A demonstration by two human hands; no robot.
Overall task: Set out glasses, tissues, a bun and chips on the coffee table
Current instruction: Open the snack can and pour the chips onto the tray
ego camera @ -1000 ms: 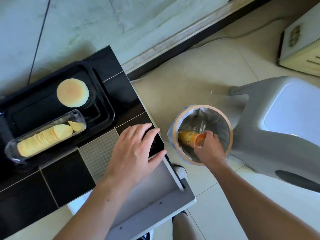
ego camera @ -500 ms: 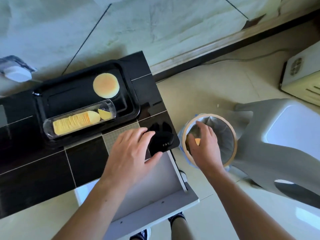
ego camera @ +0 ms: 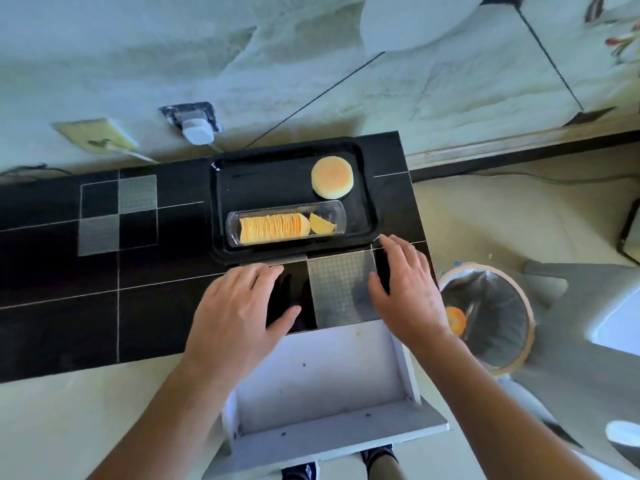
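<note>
A black tray [ego camera: 221, 202] lies on the black tiled coffee table [ego camera: 104, 306]. On the tray sit a round pale bun [ego camera: 332, 177] at the back right and a clear plastic holder [ego camera: 337, 211] with a stack of chips [ego camera: 273, 228] at the front. My left hand [ego camera: 239, 313] rests flat on the table just in front of the tray, fingers straight. My right hand [ego camera: 405, 289] rests open near the table's right edge, fingertips close to the tray's front right corner. Neither hand holds anything.
A white drawer [ego camera: 322, 386] stands pulled out below the table's front edge. To the right stands a lined waste bin [ego camera: 519, 306] with an orange wrapper [ego camera: 455, 320] inside, and beside it a grey plastic stool [ego camera: 588, 341]. A white plug [ego camera: 197, 129] sits in a wall socket behind the table.
My right hand let the orange wrapper go into the bin and came back to the table's right edge. My left hand stayed on the table. The view shifted left.
</note>
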